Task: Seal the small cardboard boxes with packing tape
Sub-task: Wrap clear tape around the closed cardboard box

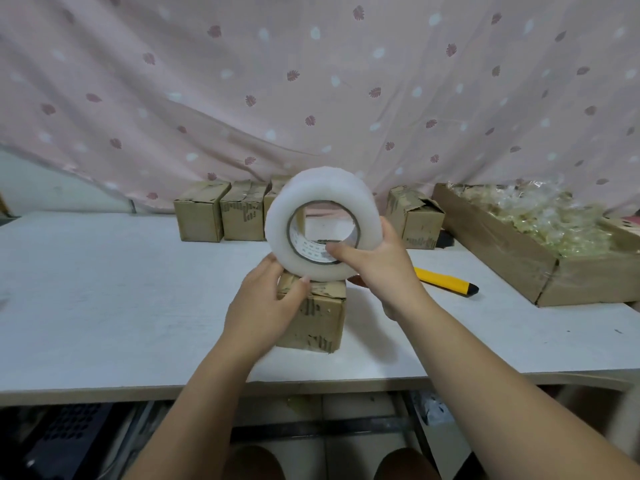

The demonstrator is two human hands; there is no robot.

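On my feed, three small boxes (221, 216) stood side by side at the back left of the counter (104, 289). The left grip (263, 306) was curled round the top left edge of the cardboard box (318, 320) at the centre front, its fingertips up against the underside of the tape roll (280, 237). That roll stood on edge on top of the box, its open core facing me. The right grip (384, 268) held it, thumb hooked inside the core and fingers wrapped round the outer rim. Further right, another small box (419, 220) sat at the back, a yellow cutter (446, 280) lay flat, and a large carton (512, 258) held clear wrappers.
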